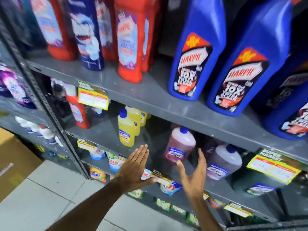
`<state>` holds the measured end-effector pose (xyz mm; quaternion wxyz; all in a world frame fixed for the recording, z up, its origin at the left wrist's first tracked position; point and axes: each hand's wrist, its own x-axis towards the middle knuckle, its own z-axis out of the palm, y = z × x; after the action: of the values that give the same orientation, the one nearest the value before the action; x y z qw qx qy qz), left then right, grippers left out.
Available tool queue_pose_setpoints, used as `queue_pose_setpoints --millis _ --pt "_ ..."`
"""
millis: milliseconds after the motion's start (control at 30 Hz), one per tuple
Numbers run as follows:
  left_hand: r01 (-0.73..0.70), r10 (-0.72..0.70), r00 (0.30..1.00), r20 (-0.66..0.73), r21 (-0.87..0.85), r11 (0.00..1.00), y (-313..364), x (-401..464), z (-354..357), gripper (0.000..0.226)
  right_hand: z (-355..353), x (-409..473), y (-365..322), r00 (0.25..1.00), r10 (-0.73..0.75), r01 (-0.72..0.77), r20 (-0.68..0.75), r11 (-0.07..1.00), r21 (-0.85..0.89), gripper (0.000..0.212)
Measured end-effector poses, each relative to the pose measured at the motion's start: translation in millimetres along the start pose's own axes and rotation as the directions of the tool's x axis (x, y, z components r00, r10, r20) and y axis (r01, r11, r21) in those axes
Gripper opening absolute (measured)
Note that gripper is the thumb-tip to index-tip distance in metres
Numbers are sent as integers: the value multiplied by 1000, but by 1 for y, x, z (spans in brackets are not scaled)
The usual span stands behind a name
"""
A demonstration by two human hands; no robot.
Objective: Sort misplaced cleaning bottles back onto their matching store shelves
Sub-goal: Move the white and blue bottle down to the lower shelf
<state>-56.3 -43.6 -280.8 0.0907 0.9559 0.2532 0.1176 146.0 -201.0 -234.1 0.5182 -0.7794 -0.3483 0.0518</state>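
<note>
Two empty, spread hands, left hand [135, 170] and right hand [194, 175], are held before a grey store shelf [150, 95]. "HARPIC 10X" is read on blue bottles [195, 52] above; a pink bottle [180, 145] stands just beyond the right fingertips. "Tide" is seen on packets [97, 174] below. Price tags [93, 98] are blurred.

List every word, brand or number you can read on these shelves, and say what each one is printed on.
"HARPIC" and "10X": large blue plastic bottles on the upper shelf.
"Tide": orange detergent packet on a low shelf.
"SUPER MARKET": green header of the yellow price tag at right; its prices are too blurred.
Red bottles, dark blue bottle, yellow bottles, pink bottle: labels too blurred to read.
</note>
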Motion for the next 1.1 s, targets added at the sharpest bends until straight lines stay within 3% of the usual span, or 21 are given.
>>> queue_pose_setpoints --millis 167,300,567,733,933,1100 --pt "56 -49 996 -79 101 993 -14 -47 -92 112 12 -20 -78 965 -232 232 119 973 12 62" --pt "180 -141 968 -206 189 965 -37 -74 -170 114 43 -18 -144 839 -475 459 267 880 124 47" --pt "382 -275 892 -359 270 884 -103 -128 -280 114 114 -7 -276 763 -592 532 259 804 267 44" --pt "410 -296 885 -359 301 861 -158 -134 -312 111 163 16 -338 826 -527 473 198 841 265 56" --pt "324 -249 931 -266 293 900 -215 -92 -338 116 213 61 -389 946 -314 284 79 922 263 76" --pt "253 -202 960 -196 287 924 -251 -46 -351 117 234 101 -405 980 -190 175 51 961 216 78"
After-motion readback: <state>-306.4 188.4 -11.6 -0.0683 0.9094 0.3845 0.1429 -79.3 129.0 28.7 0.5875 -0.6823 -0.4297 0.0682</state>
